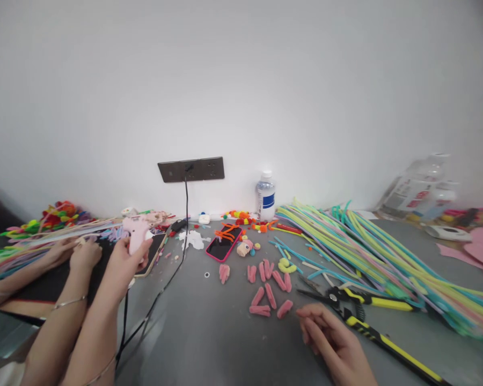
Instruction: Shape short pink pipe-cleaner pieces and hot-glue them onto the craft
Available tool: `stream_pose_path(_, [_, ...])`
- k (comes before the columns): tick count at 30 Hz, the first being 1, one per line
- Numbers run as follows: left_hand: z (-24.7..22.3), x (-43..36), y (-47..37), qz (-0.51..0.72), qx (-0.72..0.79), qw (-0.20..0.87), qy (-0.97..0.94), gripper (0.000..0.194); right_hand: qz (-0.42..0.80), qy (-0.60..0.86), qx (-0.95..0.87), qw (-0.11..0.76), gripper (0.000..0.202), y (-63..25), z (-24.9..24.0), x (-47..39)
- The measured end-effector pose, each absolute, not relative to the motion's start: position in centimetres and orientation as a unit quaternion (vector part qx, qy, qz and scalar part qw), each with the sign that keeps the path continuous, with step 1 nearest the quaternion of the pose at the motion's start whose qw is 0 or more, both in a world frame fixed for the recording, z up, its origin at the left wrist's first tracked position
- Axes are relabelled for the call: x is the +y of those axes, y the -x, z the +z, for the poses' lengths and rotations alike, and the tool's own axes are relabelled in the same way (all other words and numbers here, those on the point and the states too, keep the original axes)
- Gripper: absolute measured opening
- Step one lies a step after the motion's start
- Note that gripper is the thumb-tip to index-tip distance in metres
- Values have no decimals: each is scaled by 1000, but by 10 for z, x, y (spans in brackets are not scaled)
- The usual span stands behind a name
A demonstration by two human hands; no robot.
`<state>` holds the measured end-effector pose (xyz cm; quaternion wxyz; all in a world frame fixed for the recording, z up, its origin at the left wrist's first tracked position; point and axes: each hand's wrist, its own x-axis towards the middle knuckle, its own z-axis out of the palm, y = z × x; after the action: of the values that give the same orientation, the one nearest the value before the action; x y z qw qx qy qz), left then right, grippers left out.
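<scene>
My left hand [129,262] is closed round a pink hand-held tool [137,234] that looks like a glue gun, raised above the table at left. A black cord shows below that hand. At the lower right, my right hand [332,343] rests low over the table, its fingers loosely bent and nothing visible in them. Just left of its fingertips lies a short pink fuzzy piece [285,309], apart from them. Several more such pink pieces [270,296] are scattered beyond. Black-and-yellow pliers [380,343] lie right beside this hand.
A co-worker's hands [84,253] work at far left over a dark mat. A black cable [172,279] crosses the table from the wall socket [191,169]. Behind are a phone [224,244], a small doll-like head [245,247] and a bottle [266,195]. Long pipe cleaners [370,252] spread across the right.
</scene>
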<state>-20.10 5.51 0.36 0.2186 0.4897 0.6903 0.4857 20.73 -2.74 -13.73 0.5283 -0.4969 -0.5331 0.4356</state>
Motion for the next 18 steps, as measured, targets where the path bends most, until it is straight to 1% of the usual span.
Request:
stream_pose_path(2, [13, 47, 177, 504, 661, 269, -486, 45, 446, 487, -539, 523, 36, -207, -137, -26])
stream_pose_path(4, [21, 44, 157, 470, 644, 335, -503, 49, 446, 479, -548, 521, 37, -206, -137, -26])
stream_pose_path(7, [23, 57, 131, 446, 584, 403, -545, 50, 426, 480, -543, 542, 36, -202, -138, -26])
stream_pose_path(10, [12, 80, 106, 417, 548, 437, -579, 50, 424, 479, -543, 545, 35, -200, -138, -28])
stream_pose_path(14, [0, 102, 81, 384, 549, 507, -542, 42, 434, 466, -549, 540, 34, -201, -135, -29])
stream_pose_path(17, [-1, 109, 75, 365, 557, 505, -549, 37, 455, 461, -561, 516, 35, -203, -128, -29])
stream_pose_path(18, [0, 110, 74, 352, 558, 501, -560, 39, 459, 462, -561, 512, 36, -203, -126, -29])
